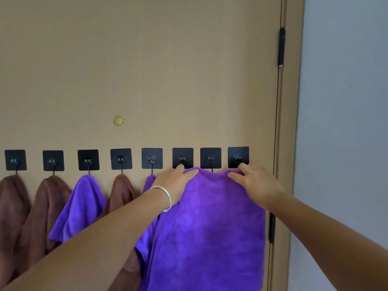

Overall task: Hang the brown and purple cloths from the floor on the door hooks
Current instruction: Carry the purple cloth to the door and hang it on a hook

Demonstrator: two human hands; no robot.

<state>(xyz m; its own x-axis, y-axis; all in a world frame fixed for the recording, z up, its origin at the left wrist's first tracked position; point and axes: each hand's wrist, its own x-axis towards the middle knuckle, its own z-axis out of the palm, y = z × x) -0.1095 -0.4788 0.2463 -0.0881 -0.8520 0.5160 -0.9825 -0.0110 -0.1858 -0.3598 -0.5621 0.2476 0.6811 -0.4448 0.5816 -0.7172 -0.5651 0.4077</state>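
1. Eight black square hook pads (152,158) run in a row across the tan door (147,70), and we see them from the head view, with a small brass disc (118,120) on the door above the row.
2. We hold a large purple cloth (210,227) up against the door under the three rightmost hooks; its top edge sits just below the sixth, seventh and eighth pads.
3. Our left hand (176,181) has its grip closed on the cloth's upper left corner, fingers curled over the edge and one fingertip touching the foot of the sixth pad (182,157).
4. Our right hand (257,183) grips the upper right corner in the same way, with a finger reaching up to the eighth pad (238,157).
5. Between the two hands the cloth's edge rises in a hump just left of the seventh hook (210,158), whose stem shows above the fabric.
6. We wear a silver bangle (165,196) on the left wrist.
7. Further left, cloths hang from hooks: a brown cloth (12,206) on the first, another brown one (48,206) on the second, a purple one (81,204) on the third, a brown one (123,192) on the fourth, and a purple one (149,181) on the fifth, mostly hidden behind our left arm.
8. Right of the door we see its black hinge (281,47) and a pale grey wall (346,122).
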